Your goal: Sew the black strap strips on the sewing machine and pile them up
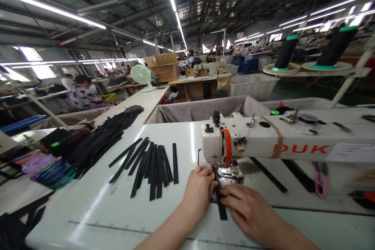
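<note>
A narrow black fabric strip [221, 206] lies lengthwise under the needle area of a white sewing machine [246, 136]. My left hand [199, 187] presses on the strip's left side close to the presser foot [228, 172], fingers bent together. On the strip's right edge rest the closed fingertips of my right hand [244, 203], a little nearer to me. The strip's far end is hidden beneath the machine head and my fingers. To the left of my hands, several similar black strips [152, 168] lie fanned out on the pale table [102, 203].
A large heap of black strips [102, 140] covers the left side table. Pink-handled thread snips [321, 181] lie under the machine arm. Two black thread cones [287, 54] stand at upper right. Behind the table is a cloth-lined bin [199, 111]; a green fan [141, 75] stands farther back.
</note>
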`<state>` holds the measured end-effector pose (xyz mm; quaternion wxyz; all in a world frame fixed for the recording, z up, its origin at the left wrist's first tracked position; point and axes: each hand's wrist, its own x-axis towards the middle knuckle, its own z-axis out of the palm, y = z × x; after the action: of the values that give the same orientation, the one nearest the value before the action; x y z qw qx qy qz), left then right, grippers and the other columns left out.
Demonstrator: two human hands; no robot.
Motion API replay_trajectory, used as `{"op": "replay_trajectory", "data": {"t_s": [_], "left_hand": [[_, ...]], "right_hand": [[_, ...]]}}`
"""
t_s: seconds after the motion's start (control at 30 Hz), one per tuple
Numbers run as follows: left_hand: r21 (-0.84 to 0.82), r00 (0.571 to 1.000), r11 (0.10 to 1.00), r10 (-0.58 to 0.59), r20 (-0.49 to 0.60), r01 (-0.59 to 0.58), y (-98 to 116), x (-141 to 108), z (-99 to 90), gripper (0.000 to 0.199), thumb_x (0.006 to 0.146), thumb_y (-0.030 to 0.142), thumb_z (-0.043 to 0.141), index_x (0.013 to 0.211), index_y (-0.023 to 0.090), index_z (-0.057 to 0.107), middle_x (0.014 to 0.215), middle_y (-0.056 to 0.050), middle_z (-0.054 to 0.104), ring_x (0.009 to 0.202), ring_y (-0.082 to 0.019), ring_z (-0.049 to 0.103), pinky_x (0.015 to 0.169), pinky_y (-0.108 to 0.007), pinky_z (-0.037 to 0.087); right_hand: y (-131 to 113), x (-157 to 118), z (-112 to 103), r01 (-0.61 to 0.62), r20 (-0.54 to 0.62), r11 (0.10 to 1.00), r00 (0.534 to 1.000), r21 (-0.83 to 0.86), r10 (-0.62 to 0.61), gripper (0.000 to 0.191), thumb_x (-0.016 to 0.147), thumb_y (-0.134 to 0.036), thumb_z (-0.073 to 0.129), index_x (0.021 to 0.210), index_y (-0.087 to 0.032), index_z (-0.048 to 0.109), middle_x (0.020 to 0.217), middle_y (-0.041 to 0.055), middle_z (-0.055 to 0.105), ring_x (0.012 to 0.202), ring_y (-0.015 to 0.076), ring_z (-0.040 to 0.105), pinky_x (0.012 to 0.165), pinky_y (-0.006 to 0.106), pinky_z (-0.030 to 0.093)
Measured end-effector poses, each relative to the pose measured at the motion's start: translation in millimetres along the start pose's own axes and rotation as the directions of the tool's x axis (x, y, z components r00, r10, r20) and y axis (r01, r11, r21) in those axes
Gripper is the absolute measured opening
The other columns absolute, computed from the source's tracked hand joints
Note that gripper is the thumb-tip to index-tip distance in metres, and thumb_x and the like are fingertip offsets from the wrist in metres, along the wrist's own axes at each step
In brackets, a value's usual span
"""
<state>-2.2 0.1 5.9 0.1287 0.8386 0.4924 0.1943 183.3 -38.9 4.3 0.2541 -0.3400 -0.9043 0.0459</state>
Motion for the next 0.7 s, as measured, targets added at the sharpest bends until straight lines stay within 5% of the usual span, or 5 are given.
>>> {"op": "replay_trajectory", "data": {"t_s": [0.3, 0.7], "left_hand": [[-0.002, 1.0, 1.0, -0.001, 0.019, 0.001, 2, 0, -1.8, 0.014, 0.091, 0.016, 0.054, 0.089, 0.018, 0.067, 0.115, -0.006, 0.066, 0.104, -0.023, 0.056, 0.09, -0.039, 0.045], [0.0, 0.999, 0.999, 0.034, -0.014, -0.034, 1, -2, 1.2, 0.016, 0.092, 0.019, 0.053, 0.088, 0.018, 0.068, 0.113, -0.006, 0.067, 0.103, -0.023, 0.057, 0.087, -0.04, 0.046]], "right_hand": [[7, 7, 3, -0.029, -0.061, 0.999, 0.998, -0.034, 0.027, 0.033, 0.082, -0.004, 0.048, 0.106, -0.019, 0.065, 0.1, 0.0057, 0.067, 0.095, 0.0184, 0.06, 0.09, 0.034, 0.049], [12, 11, 14, -0.073, -0.067, 0.962, 0.996, -0.262, 0.058, 0.039, 0.078, 0.0, 0.048, 0.11, -0.018, 0.062, 0.103, 0.0076, 0.064, 0.09, 0.0217, 0.06, 0.081, 0.037, 0.053]]}}
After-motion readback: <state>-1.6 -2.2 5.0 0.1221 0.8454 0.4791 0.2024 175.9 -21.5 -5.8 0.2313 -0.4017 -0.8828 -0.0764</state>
